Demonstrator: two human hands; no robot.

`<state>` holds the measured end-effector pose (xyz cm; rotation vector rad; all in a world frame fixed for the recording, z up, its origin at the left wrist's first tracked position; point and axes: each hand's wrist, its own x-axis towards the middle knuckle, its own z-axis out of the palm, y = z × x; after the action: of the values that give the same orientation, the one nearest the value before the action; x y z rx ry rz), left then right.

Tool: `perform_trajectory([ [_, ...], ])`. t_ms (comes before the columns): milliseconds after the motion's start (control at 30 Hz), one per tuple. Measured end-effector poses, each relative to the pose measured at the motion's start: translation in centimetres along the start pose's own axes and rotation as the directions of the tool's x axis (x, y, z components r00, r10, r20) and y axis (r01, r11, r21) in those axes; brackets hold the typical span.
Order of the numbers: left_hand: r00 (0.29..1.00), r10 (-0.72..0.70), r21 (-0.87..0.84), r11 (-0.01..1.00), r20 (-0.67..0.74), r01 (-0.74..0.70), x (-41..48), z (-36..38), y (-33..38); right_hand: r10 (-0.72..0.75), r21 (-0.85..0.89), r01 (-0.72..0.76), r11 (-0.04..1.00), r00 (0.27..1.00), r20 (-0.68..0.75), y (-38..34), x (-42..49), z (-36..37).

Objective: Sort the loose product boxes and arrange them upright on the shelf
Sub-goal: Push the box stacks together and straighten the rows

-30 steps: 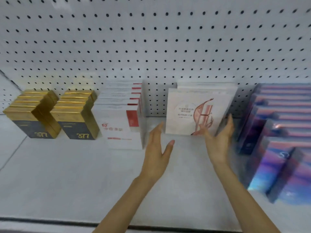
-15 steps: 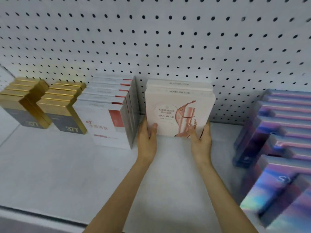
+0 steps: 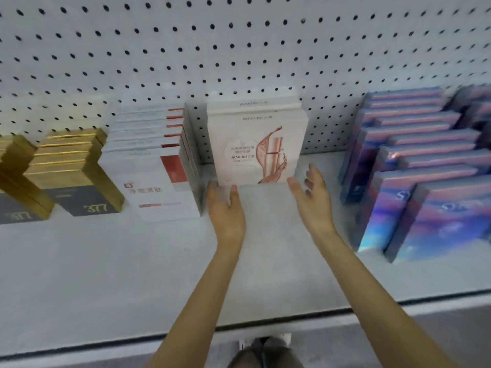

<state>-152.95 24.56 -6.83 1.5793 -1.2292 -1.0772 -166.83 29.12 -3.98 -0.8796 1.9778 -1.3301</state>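
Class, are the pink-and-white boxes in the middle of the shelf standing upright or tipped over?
Upright. The pink-and-white boxes stand on their bottom edges on the shelf, fronts facing outward, one behind another.

A white pegboard (image 3: 239, 49) filled the upper part of the view, its dark round holes set in staggered rows. A pale grey shelf (image 3: 79, 274), matt and plain, met the foot of the pegboard and ran out toward the camera. Farthest from the pegboard, the shelf ended in a pale front lip (image 3: 451, 305) with a thin dark line along its top. Below that lip lay a blurred grey floor (image 3: 465, 338). The light was soft and even, leaving only faint shadows at the pegboard's foot.
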Motion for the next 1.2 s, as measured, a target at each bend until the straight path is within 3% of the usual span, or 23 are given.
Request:
perform_trajectory([
  [67,1.000,0.026,-0.015,1.000,0.007,-0.026,-3.5,-0.8,-0.2,-0.067,0.055,0.063,0.996,0.995,0.071,-0.8,-4.8,-1.9],
  [133,0.994,0.055,-0.045,0.998,0.095,-0.051,-7.3,-1.0,0.1,-0.219,0.046,0.216,0.975,0.970,0.102,-1.1,-9.4,-4.7],
  [233,0.940,0.076,-0.081,0.995,0.332,-0.052,-11.8,1.0,0.8,-0.445,-0.184,0.424,0.887,0.890,-0.097,0.1,-12.9,-10.7],
  [333,0.831,0.182,-0.109,0.983,0.526,-0.147,-14.7,3.8,2.3,-0.439,-0.279,0.345,0.896,0.774,-0.456,2.4,-12.3,-17.5],
  [400,0.764,0.235,-0.089,0.970,0.600,-0.229,-15.8,5.5,3.1,-0.306,-0.231,0.213,0.949,0.790,-0.531,4.1,-10.5,-21.1],
  [500,0.759,0.267,-0.093,0.960,0.594,-0.265,-16.7,7.7,4.0,-0.096,-0.092,0.060,0.994,0.878,-0.469,6.0,-7.3,-23.8],
  [600,0.793,0.301,-0.164,0.954,0.529,-0.252,-17.6,10.1,4.7,-0.066,-0.023,0.061,0.998,0.931,-0.360,6.9,-4.3,-24.7],
  [700,0.859,0.258,-0.292,0.947,0.443,-0.134,-19.0,12.6,5.0,-0.069,-0.022,0.065,0.998,0.965,-0.254,7.3,-2.6,-24.6],
  [867,0.947,0.191,-0.287,0.951,0.257,-0.113,-20.4,14.9,5.4,-0.189,-0.005,0.189,0.982,0.979,-0.079,7.9,-3.2,-22.9],
  [967,0.954,0.185,-0.235,0.964,0.237,-0.128,-20.4,15.1,5.7,-0.204,0.056,0.211,0.976,0.973,-0.111,8.5,-2.6,-24.1],
  [1067,0.960,0.156,-0.212,0.971,0.232,-0.107,-20.1,15.5,5.6,-0.205,-0.017,0.204,0.979,0.973,-0.110,8.8,-0.3,-26.7],
  [1200,0.970,0.118,-0.270,0.961,0.211,-0.058,-19.7,16.0,5.1,-0.163,0.121,0.145,0.982,0.975,0.152,8.7,1.1,-27.3],
])
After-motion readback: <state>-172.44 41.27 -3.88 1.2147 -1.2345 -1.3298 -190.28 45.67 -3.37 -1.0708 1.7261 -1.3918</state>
